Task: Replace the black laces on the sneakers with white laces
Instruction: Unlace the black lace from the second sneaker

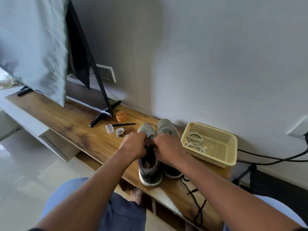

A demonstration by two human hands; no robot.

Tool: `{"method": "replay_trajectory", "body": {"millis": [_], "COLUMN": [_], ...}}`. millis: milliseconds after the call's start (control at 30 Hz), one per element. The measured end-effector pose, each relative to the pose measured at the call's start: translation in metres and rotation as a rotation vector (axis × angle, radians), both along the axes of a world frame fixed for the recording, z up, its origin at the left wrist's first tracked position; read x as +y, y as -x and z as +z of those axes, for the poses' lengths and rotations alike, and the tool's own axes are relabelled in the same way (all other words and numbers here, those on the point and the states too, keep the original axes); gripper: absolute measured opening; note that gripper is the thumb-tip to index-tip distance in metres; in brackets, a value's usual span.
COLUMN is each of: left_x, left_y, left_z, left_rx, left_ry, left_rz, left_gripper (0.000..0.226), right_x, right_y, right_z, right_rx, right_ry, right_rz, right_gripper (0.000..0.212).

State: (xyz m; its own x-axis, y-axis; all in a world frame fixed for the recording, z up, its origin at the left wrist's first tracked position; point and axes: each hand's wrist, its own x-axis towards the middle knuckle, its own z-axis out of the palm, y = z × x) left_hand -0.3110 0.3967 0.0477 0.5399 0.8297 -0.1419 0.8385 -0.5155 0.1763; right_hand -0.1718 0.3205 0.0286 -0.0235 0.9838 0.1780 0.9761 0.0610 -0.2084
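**Inspector:** Left hand (133, 145) and right hand (168, 150) meet over the lacing of the left-side sneaker (149, 164). Fingers of both are curled inward at the eyelets; they appear to pinch the black lace (150, 136) there, though the fingertips themselves are hidden.

**Clerk:** And the shoe's lie?

**Inspector:** Heel toward the person, toe toward the wall, so its long axis runs straight away from the hands. The lacing sits directly beneath both hands, neither one nearer. The second sneaker (166, 129) stands touching it on the right, partly under the right forearm.

**Clerk:** The replacements?

**Inspector:** White laces (194, 141) lie coiled in the yellow basket (223, 147), just right of the shoes; the right hand is the nearer. A loose black lace (195, 197) trails over the shelf (75, 127) edge near the person.

**Clerk:** Judgement?

**Inspector:** One shoe looks unlaced; this one is being stripped. Pulls should run along the shoe's axis, eyelet by eyelet.
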Motion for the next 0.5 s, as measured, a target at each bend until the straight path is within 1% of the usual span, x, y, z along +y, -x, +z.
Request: {"method": "replay_trajectory", "body": {"millis": [133,200,267,367,400,500], "left_x": [0.013,0.019,0.026,0.039,0.043,0.058], "left_y": [-0.001,0.001,0.007,0.02,0.024,0.033], "left_z": [0.001,0.001,0.001,0.008,0.011,0.015], "left_rx": [-0.041,-0.052,-0.076,-0.266,-0.326,-0.527], "left_ry": [-0.015,0.01,0.096,0.371,0.423,0.417], "left_rz": [-0.005,-0.009,-0.01,0.041,0.049,0.093], "left_gripper": [0.017,0.022,0.028,0.013,0.01,0.009], "right_x": [0.01,0.015,0.019,0.026,0.029,0.034], "right_y": [0.001,-0.003,-0.007,-0.013,-0.016,-0.025], "right_z": [0.001,0.0,-0.003,-0.003,-0.002,0.005], "right_rx": [-0.029,-0.022,0.025,0.095,0.122,0.16], "right_ry": [0.011,0.011,0.005,0.067,0.115,0.249], "right_rz": [0.024,0.023,0.023,0.023,0.037,0.092], "right_gripper": [0.019,0.017,0.014,0.008,0.009,0.011]}}
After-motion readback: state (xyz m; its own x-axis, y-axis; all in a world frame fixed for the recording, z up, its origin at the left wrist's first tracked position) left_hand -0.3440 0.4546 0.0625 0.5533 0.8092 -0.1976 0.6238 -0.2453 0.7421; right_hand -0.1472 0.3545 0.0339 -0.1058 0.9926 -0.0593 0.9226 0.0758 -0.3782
